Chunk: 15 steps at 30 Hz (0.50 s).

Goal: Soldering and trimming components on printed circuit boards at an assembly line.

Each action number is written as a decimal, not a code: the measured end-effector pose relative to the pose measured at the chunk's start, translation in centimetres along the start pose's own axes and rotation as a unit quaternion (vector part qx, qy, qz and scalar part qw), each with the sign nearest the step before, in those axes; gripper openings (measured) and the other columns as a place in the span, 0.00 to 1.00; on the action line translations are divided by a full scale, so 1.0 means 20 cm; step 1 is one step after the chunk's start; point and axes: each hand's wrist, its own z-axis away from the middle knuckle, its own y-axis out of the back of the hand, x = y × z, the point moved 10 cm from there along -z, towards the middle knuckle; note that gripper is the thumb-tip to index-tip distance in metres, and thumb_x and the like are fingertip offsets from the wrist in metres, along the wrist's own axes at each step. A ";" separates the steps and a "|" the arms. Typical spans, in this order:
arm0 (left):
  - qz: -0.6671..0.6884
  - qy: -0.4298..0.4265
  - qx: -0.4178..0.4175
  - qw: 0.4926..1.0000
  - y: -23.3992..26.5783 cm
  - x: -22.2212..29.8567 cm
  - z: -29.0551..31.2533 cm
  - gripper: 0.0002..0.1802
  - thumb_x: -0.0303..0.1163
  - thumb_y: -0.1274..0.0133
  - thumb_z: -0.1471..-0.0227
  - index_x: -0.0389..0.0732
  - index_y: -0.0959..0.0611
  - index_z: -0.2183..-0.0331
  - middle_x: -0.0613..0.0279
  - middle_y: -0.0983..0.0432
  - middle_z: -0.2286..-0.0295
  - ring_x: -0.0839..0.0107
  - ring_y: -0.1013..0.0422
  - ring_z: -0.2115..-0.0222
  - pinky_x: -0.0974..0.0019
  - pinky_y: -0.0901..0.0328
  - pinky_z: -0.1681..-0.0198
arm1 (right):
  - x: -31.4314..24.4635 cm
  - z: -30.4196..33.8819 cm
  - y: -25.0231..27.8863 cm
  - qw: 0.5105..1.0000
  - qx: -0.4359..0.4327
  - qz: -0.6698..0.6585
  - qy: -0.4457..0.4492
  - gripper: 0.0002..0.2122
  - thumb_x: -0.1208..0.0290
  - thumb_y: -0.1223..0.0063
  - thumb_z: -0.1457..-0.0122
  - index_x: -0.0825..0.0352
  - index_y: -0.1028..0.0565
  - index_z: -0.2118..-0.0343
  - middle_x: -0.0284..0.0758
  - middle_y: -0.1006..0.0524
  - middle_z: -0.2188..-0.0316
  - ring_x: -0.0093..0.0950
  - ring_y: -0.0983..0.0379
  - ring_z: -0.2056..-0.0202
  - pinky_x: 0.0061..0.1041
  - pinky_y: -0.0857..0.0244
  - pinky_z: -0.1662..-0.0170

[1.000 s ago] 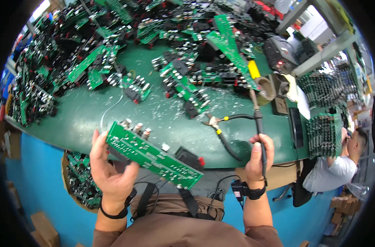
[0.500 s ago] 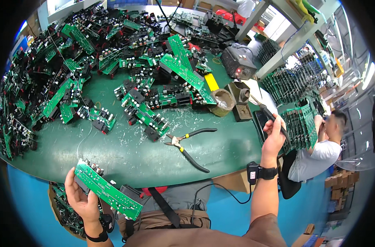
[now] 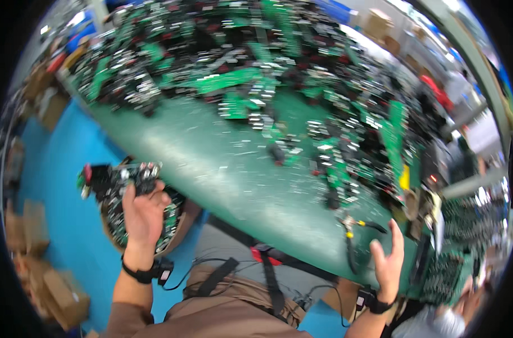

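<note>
Over at the left, past the bench edge, my left hand [image 3: 144, 214] grips a circuit board [image 3: 113, 179], its component side with black connectors showing. Below it, a brown-rimmed container [image 3: 190, 217] of boards stands on the floor. My right hand [image 3: 388, 262] is near the bench's right front edge, thumb and fingers apart, with nothing in it. Pliers [image 3: 350, 231] with black-and-yellow handles lie just left of that hand. Motion blurs much of the picture.
A large heap of circuit boards [image 3: 228, 81] covers the far side of the green bench [image 3: 211, 152]. At the right stand a dark box with a red light [image 3: 433, 169] and racked boards [image 3: 464, 225]. Another person [image 3: 442, 321] sits at lower right. Cardboard boxes [image 3: 62, 290] stand at left.
My view has swung left. My left hand has carried the board out over the floor container and turned it. The soldering iron has left my right hand, which has opened.
</note>
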 end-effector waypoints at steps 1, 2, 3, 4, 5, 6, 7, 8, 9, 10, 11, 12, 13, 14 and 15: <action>0.009 -0.017 0.040 0.999 0.11 0.05 -0.03 0.25 0.49 0.57 0.45 0.36 0.26 0.58 0.57 0.25 0.66 0.68 0.29 0.72 0.66 0.33 0.65 | -0.07 0.00 -0.08 0.997 -0.046 0.066 0.012 0.36 0.67 0.39 0.60 0.72 0.40 0.46 0.48 0.37 0.48 0.42 0.44 0.45 0.34 0.50 0.43; 0.020 -0.035 0.079 0.996 0.22 0.11 -0.05 0.25 0.49 0.57 0.45 0.35 0.25 0.60 0.58 0.25 0.67 0.70 0.28 0.73 0.66 0.33 0.66 | -0.13 -0.01 -0.15 0.987 -0.089 0.133 0.027 0.39 0.66 0.37 0.63 0.72 0.41 0.45 0.50 0.40 0.46 0.45 0.48 0.42 0.36 0.54 0.41; 0.009 -0.033 0.106 0.994 0.37 0.13 -0.06 0.25 0.50 0.58 0.45 0.36 0.24 0.61 0.59 0.24 0.69 0.73 0.28 0.74 0.69 0.32 0.69 | -0.12 -0.01 -0.18 0.985 -0.115 0.125 0.017 0.41 0.66 0.37 0.64 0.72 0.42 0.44 0.50 0.41 0.45 0.45 0.49 0.42 0.37 0.54 0.41; 0.004 -0.038 0.162 0.986 0.54 0.15 -0.04 0.23 0.50 0.57 0.45 0.38 0.24 0.65 0.60 0.24 0.70 0.74 0.28 0.75 0.71 0.32 0.70 | -0.09 -0.02 -0.19 0.983 -0.138 0.121 0.007 0.42 0.65 0.36 0.66 0.72 0.43 0.44 0.50 0.42 0.44 0.46 0.50 0.42 0.38 0.55 0.40; -0.004 -0.030 0.216 0.976 0.72 0.16 -0.01 0.22 0.50 0.55 0.46 0.39 0.24 0.67 0.60 0.24 0.71 0.75 0.28 0.75 0.70 0.32 0.71 | -0.09 -0.02 -0.19 0.978 -0.159 0.132 0.023 0.43 0.64 0.36 0.67 0.72 0.43 0.44 0.50 0.42 0.44 0.46 0.50 0.42 0.37 0.54 0.40; -0.010 -0.019 0.267 0.963 0.90 0.14 0.02 0.21 0.51 0.54 0.47 0.40 0.25 0.69 0.60 0.24 0.71 0.75 0.28 0.76 0.70 0.31 0.72 | -0.11 -0.02 -0.20 0.976 -0.175 0.126 0.018 0.45 0.64 0.34 0.69 0.73 0.44 0.44 0.51 0.43 0.44 0.47 0.51 0.41 0.37 0.55 0.40; -0.016 0.013 0.293 0.956 1.09 0.08 0.06 0.21 0.52 0.53 0.48 0.41 0.26 0.70 0.60 0.24 0.72 0.75 0.28 0.76 0.70 0.32 0.73 | -0.14 -0.01 -0.21 0.974 -0.177 0.135 0.039 0.44 0.66 0.36 0.68 0.72 0.44 0.44 0.51 0.42 0.45 0.46 0.49 0.42 0.36 0.53 0.41; -0.021 0.048 0.316 0.947 1.26 -0.01 0.10 0.22 0.53 0.52 0.49 0.42 0.27 0.72 0.61 0.24 0.73 0.74 0.28 0.77 0.70 0.32 0.74 | -0.16 -0.01 -0.21 0.972 -0.177 0.145 0.056 0.43 0.68 0.38 0.67 0.71 0.43 0.44 0.51 0.42 0.45 0.46 0.46 0.43 0.35 0.50 0.42; -0.023 0.094 0.332 0.938 1.35 -0.12 0.14 0.24 0.55 0.51 0.51 0.42 0.28 0.71 0.61 0.24 0.75 0.73 0.28 0.78 0.71 0.32 0.76 | -0.21 -0.01 -0.21 0.971 -0.179 0.145 0.062 0.43 0.68 0.38 0.67 0.71 0.43 0.44 0.51 0.42 0.45 0.46 0.46 0.43 0.35 0.50 0.42; -0.017 0.136 0.352 0.926 1.44 -0.22 0.19 0.25 0.55 0.51 0.51 0.40 0.29 0.71 0.61 0.24 0.77 0.72 0.29 0.78 0.71 0.32 0.76 | -0.25 0.00 -0.21 0.972 -0.181 0.142 0.044 0.42 0.69 0.38 0.67 0.71 0.44 0.43 0.51 0.40 0.47 0.46 0.44 0.45 0.35 0.48 0.43; 0.012 0.188 0.354 0.916 1.58 -0.36 0.23 0.26 0.56 0.51 0.51 0.39 0.29 0.71 0.61 0.25 0.77 0.72 0.29 0.78 0.70 0.33 0.77 | -0.26 0.01 -0.22 0.973 -0.183 0.135 0.028 0.42 0.69 0.39 0.67 0.70 0.44 0.43 0.51 0.38 0.48 0.46 0.42 0.46 0.35 0.46 0.44; 0.043 0.244 0.351 0.903 1.69 -0.47 0.26 0.27 0.57 0.51 0.51 0.38 0.29 0.71 0.60 0.25 0.77 0.72 0.29 0.78 0.69 0.33 0.78 | -0.27 0.00 -0.23 0.973 -0.184 0.136 0.031 0.42 0.69 0.39 0.67 0.70 0.44 0.43 0.51 0.38 0.48 0.46 0.42 0.46 0.35 0.46 0.44; 0.003 0.258 0.379 0.889 1.68 -0.52 0.26 0.28 0.58 0.51 0.52 0.38 0.29 0.72 0.60 0.25 0.77 0.71 0.29 0.78 0.68 0.33 0.78 | -0.25 0.00 -0.22 0.971 -0.180 0.158 0.019 0.43 0.70 0.39 0.68 0.70 0.44 0.43 0.51 0.37 0.50 0.46 0.41 0.47 0.35 0.45 0.45; -0.037 0.267 0.409 0.872 1.65 -0.54 0.26 0.29 0.59 0.51 0.52 0.38 0.30 0.72 0.60 0.25 0.77 0.71 0.29 0.78 0.67 0.33 0.78 | -0.23 0.00 -0.22 0.968 -0.178 0.178 0.010 0.43 0.70 0.39 0.68 0.69 0.44 0.43 0.51 0.35 0.51 0.46 0.39 0.49 0.34 0.44 0.46; -0.050 0.281 0.395 0.873 1.67 -0.59 0.22 0.31 0.60 0.51 0.53 0.38 0.30 0.72 0.60 0.25 0.77 0.71 0.29 0.78 0.66 0.33 0.76 | -0.23 0.01 -0.22 0.968 -0.178 0.179 0.014 0.43 0.70 0.39 0.68 0.69 0.44 0.43 0.51 0.35 0.51 0.46 0.39 0.49 0.34 0.44 0.46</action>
